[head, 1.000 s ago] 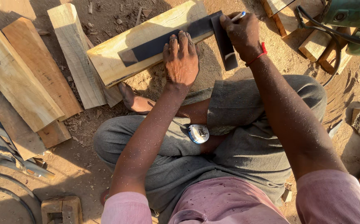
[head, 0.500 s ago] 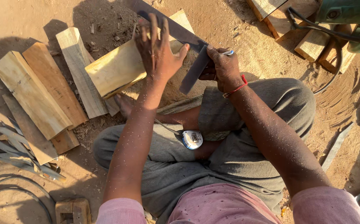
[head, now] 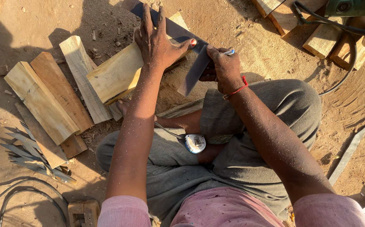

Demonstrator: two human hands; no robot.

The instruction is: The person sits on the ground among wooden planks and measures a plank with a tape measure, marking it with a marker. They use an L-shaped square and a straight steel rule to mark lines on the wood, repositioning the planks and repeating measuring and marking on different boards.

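My left hand (head: 157, 40) lies flat, fingers spread, on a dark steel square (head: 178, 31) that rests across a pale wooden block (head: 119, 75). The block leans up from the sandy ground in front of my crossed legs. My right hand (head: 220, 67) grips a pen (head: 228, 52) with a blue tip beside the square's short arm (head: 195, 73), which hangs over the block's end. A silver tape measure (head: 195, 143) sits on my lap.
Several cut boards (head: 48, 101) lie side by side at the left, with thin offcuts (head: 31, 155) below them. More wood blocks (head: 325, 38) and a green power tool (head: 359, 12) with a black cable are at the top right. A cable (head: 18, 193) curls at the bottom left.
The block and square have swung from lying across the top of the view to slanting; my left hand shifted further along the square, and my right hand stays at its short arm.
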